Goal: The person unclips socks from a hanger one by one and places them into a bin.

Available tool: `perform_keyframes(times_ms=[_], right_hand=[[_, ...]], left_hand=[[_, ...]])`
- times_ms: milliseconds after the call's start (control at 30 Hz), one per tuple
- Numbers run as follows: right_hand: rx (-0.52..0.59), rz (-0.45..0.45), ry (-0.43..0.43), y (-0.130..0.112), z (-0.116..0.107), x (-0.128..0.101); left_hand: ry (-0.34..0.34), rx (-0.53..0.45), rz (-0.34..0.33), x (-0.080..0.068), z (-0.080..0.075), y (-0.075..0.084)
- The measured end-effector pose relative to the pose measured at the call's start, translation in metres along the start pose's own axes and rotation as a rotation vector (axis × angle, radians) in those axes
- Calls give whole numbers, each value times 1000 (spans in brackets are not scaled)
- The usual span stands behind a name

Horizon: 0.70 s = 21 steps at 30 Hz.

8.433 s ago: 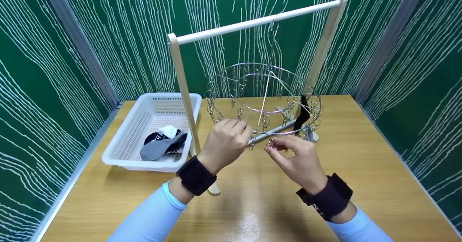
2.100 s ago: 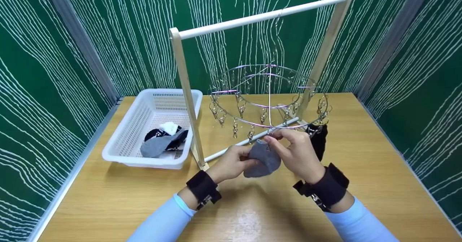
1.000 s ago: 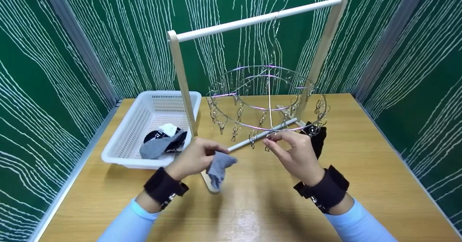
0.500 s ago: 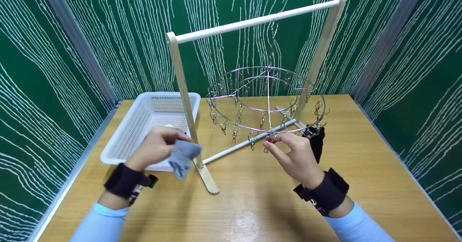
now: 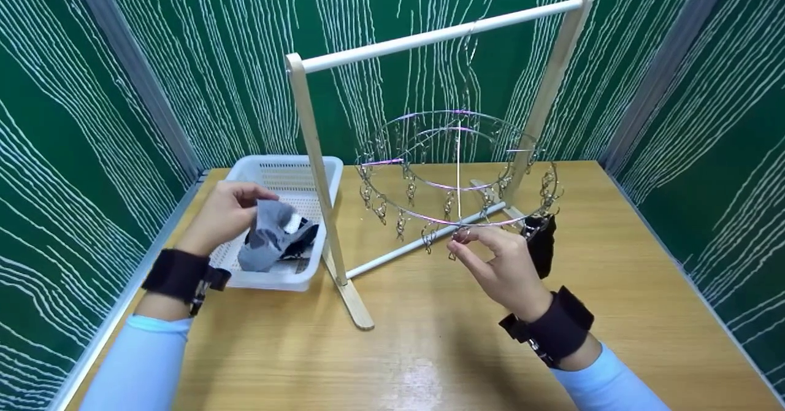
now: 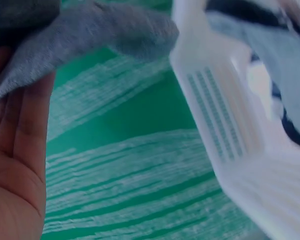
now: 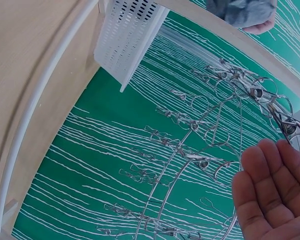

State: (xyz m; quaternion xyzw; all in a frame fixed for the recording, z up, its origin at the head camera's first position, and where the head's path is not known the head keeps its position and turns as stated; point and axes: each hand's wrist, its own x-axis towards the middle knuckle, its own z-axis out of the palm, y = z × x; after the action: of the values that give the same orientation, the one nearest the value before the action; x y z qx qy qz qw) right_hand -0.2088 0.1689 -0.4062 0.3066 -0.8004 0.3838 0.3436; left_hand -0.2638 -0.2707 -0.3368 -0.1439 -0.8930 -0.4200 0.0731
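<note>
My left hand point(image 5: 218, 215) holds a grey sock point(image 5: 270, 211) between thumb and fingers, over the white basket point(image 5: 297, 284). In the left wrist view the held sock point(image 6: 105, 30) stretches out beyond the fingers. My right hand point(image 5: 503, 270) pinches a metal clip point(image 5: 457, 238) at the front of the round clip hanger point(image 5: 444, 221), with no cloth in that clip. In the right wrist view several clips point(image 7: 202, 164) dangle around the wire rings. A black sock point(image 5: 541, 251) hangs from the hanger's right side, partly behind my right hand.
The hanger hooks over the rod point(image 5: 392, 47) of a wooden stand, whose left foot point(image 5: 359, 310) reaches toward me. In the basket lie another grey sock point(image 5: 254, 259), a black-and-white piece point(image 5: 300, 245) and something white. Green walls point(image 5: 405, 86) enclose the table.
My left hand has carried the grey sock from the front clip leftward to over the basket. My right hand has stayed at that clip. Since the oldest frame, the hanger has turned.
</note>
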Motion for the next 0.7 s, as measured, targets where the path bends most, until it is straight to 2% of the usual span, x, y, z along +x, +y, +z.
perform_keyframes(times_ms=[200,467,567,700], right_hand=[[-10,8,-9,1,-1,-1],[-3,-4,-8,3,-3,-3],[1,0,-4,3,-3,-3],[-1,0,-10,4,-2,-3]], left_hand=[[37,180,-32,20,-9,-17],[-59,249,-130,43,-1,-42],[-82,329,-156,50,3,-49],[-126,502,-142,57,9,-60]])
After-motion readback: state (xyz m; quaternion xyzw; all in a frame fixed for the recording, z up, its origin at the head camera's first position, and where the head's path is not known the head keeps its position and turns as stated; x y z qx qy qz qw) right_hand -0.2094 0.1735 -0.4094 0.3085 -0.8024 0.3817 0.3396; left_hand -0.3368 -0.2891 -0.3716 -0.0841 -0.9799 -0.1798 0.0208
